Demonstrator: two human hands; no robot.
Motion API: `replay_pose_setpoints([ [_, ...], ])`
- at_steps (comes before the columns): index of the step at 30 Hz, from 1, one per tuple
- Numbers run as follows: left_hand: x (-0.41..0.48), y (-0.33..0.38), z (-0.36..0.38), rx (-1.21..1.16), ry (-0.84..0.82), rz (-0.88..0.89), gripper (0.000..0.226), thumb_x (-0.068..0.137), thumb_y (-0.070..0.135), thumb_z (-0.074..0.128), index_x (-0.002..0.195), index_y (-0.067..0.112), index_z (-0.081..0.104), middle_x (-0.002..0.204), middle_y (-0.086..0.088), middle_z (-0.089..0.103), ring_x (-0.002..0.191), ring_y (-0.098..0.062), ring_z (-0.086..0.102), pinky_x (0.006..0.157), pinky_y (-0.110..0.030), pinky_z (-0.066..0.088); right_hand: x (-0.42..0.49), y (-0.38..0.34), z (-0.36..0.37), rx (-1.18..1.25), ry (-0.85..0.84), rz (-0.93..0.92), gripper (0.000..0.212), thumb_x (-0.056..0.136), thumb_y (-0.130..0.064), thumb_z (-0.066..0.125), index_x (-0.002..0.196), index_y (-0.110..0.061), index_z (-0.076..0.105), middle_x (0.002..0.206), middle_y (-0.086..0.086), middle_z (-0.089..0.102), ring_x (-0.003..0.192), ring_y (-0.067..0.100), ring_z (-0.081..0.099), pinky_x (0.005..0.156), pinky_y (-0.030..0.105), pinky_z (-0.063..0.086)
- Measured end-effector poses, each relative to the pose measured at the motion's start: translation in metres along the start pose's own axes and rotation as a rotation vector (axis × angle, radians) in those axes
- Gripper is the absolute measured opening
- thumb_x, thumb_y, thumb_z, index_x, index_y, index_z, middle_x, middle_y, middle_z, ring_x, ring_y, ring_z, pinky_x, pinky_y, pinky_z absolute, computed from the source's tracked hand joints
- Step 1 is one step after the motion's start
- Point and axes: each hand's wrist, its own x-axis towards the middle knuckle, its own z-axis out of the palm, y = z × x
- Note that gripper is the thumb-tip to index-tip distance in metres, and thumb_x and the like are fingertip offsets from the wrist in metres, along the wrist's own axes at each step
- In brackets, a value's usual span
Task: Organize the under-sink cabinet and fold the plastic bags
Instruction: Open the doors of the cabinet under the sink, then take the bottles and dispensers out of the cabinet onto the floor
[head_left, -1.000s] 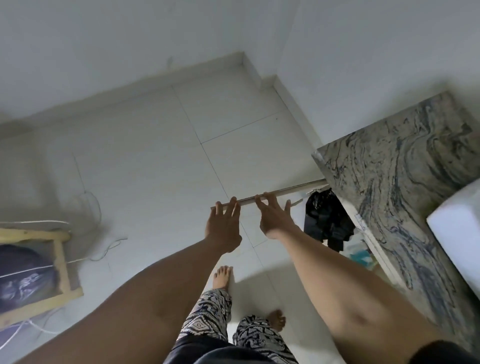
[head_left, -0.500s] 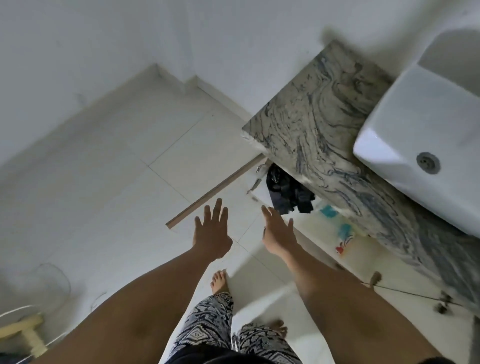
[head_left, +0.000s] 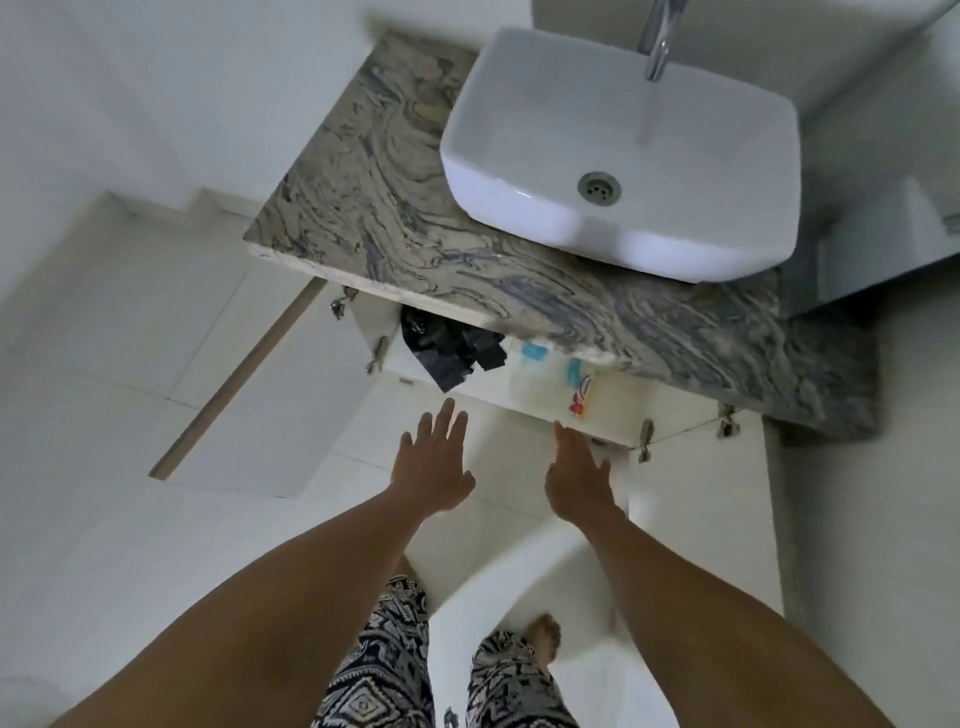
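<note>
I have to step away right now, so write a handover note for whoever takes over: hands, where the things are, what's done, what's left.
Left hand: open, empty, stretched toward the cabinet. Right hand: open, empty, near its front edge.
Black plastic bags: bunched in the cabinet's left side, under the marble counter; labelled containers beside them.
Done: left door and right door stand open.
Left: pull the bags out, fold them, tidy the cabinet.
</note>
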Motion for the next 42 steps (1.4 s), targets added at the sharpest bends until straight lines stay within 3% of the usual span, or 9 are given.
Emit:
replay_pose_setpoints([
  [12,0.018,0.09,0.087,0.037,-0.044,0.006,0.087,0.095,0.047,0.053,0.16,0.018,0.002,0.168,-0.002,-0.011,0.152,-0.031,0.01,0.117,-0.048,0.028,0.008,0.094,0.054,0.135,0.006,0.043,0.067,0.102,-0.012,0.037,0.158,-0.023,0.003,0.164,-0.001,0.01,0.152,0.017,0.007,0.122,0.055,0.008],
  [28,0.223,0.059,0.287,0.02,-0.078,0.119,0.088,0.094,0.048,0.055,0.16,0.017,0.005,0.168,-0.002,-0.009,0.151,-0.032,0.012,0.113,-0.048,0.034,0.176,0.171,0.25,0.288,0.187,0.186,0.061,0.102,-0.011,0.041,0.157,-0.018,0.015,0.162,0.004,0.02,0.15,0.021,0.018,0.12,0.057,0.017],
  [32,0.289,0.042,0.327,0.005,0.029,0.14,0.088,0.093,0.047,0.056,0.159,0.016,0.008,0.168,-0.005,-0.004,0.15,-0.032,0.015,0.112,-0.049,0.036,0.237,0.188,0.288,0.338,0.27,0.11,0.059,0.102,-0.009,0.042,0.156,-0.016,0.019,0.161,0.004,0.023,0.147,0.023,0.028,0.12,0.041,0.026],
  [34,0.322,0.035,0.341,-0.007,0.103,0.144,0.086,0.093,0.048,0.056,0.159,0.016,0.011,0.168,-0.005,0.0,0.15,-0.032,0.018,0.112,-0.049,0.036,0.268,0.194,0.302,0.33,0.319,0.063,0.058,0.103,-0.009,0.042,0.156,-0.013,0.02,0.16,0.005,0.023,0.147,0.021,0.028,0.112,0.024,0.021],
  [36,0.356,0.029,0.35,-0.03,0.206,0.153,0.084,0.094,0.049,0.056,0.158,0.016,0.015,0.168,-0.006,0.006,0.149,-0.031,0.021,0.11,-0.049,0.036,0.299,0.199,0.311,0.379,0.38,0.038,0.056,0.103,-0.011,0.043,0.155,-0.012,0.023,0.159,0.005,0.026,0.146,0.017,0.027,0.104,0.015,0.018],
  [39,0.402,0.024,0.352,-0.114,0.388,0.159,0.077,0.096,0.048,0.055,0.157,0.016,0.022,0.164,-0.006,0.019,0.146,-0.031,0.025,0.108,-0.05,0.037,0.342,0.202,0.312,0.51,0.499,0.012,0.048,0.103,-0.015,0.043,0.15,-0.009,0.034,0.151,0.01,0.039,0.139,0.02,0.038,0.105,0.016,0.023],
  [42,0.44,0.027,0.338,-0.165,0.549,0.143,0.069,0.099,0.045,0.05,0.155,0.016,0.026,0.16,-0.006,0.026,0.143,-0.031,0.027,0.107,-0.05,0.038,0.377,0.203,0.305,0.667,0.69,0.045,0.036,0.1,-0.022,0.052,0.132,-0.005,0.055,0.131,0.014,0.06,0.119,0.028,0.057,0.101,0.028,0.041],
])
